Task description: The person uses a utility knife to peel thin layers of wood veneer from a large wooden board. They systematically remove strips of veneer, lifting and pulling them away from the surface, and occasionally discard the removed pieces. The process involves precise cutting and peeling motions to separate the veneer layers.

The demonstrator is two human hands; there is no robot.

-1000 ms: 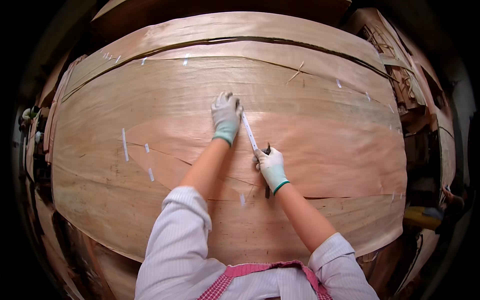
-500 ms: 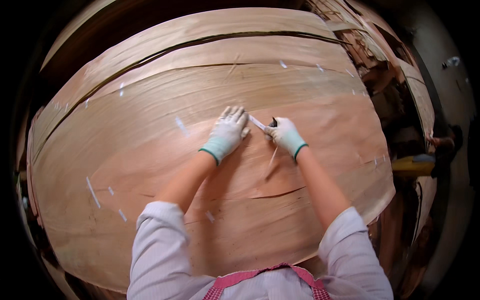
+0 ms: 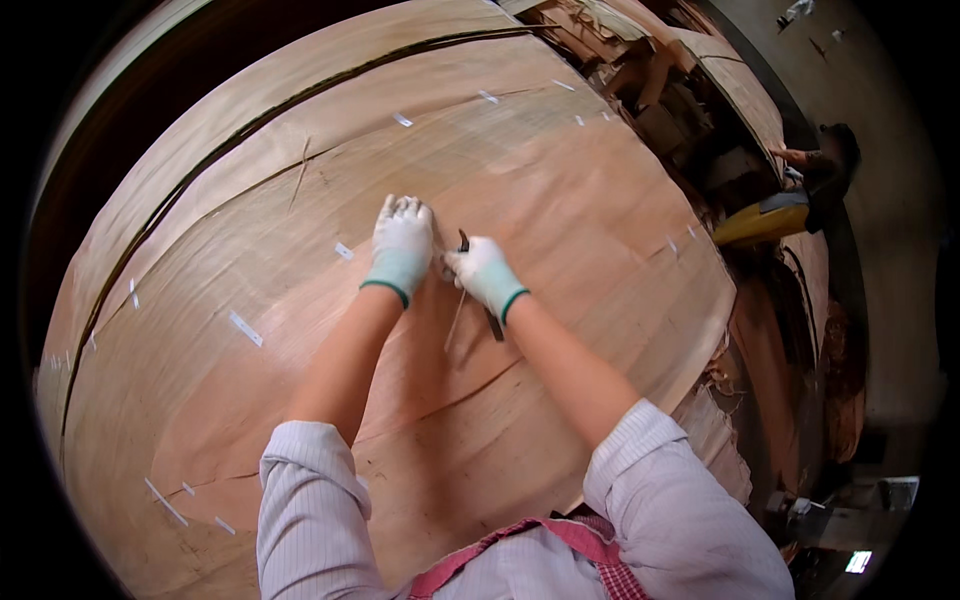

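A large sheet of thin wood veneer (image 3: 560,210) lies under both hands, with a paler grained band meeting a pinker piece. My left hand (image 3: 403,240), in a white and mint knit glove, rests palm down on it, fingers stretched forward and holding nothing. Close to its right, my gloved right hand (image 3: 485,272) is closed round a slim dark tool, perhaps a knife (image 3: 495,326), whose ends stick out above and below the fist. A thin wood sliver (image 3: 455,320) lies below that hand. Left of my left hand sits a short white tape strip (image 3: 343,251).
More white tape strips (image 3: 245,328) dot the sheet. A long dark gap (image 3: 270,118) curves across its far left, near another loose sliver (image 3: 300,175). Torn veneer scraps (image 3: 650,75) pile beyond the right edge, beside a yellow object (image 3: 762,222).
My view has turned and shifted right, so the sheet appears rotated. The white strip that stretched between my hands no longer shows there. My hands are closer together.
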